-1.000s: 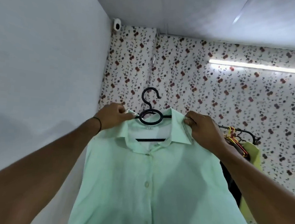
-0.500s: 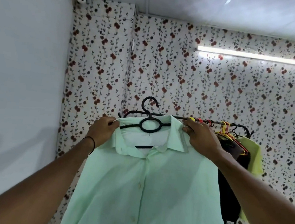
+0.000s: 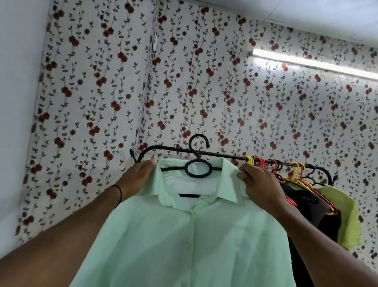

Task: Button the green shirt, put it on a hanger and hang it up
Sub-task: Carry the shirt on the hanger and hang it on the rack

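The pale green shirt [image 3: 188, 246] hangs buttoned on a black hanger [image 3: 198, 169], held up in front of me. My left hand [image 3: 138, 177] grips the shirt's left shoulder beside the collar. At the right side of the collar my right hand [image 3: 260, 187] pinches the shoulder. The hanger's hook rises just above the black clothes rail [image 3: 223, 156]; whether it rests on the rail I cannot tell.
On the right part of the rail hang several red, yellow and black hangers [image 3: 295, 173] with dark garments [image 3: 310, 204] and a yellow-green shirt [image 3: 346, 216]. A flowered wall stands behind, a plain white wall [image 3: 6, 104] at the left.
The shirt on its hanger has moved closer to the rail, and the hook has risen to rail height. Both hands keep their hold at the shoulders.
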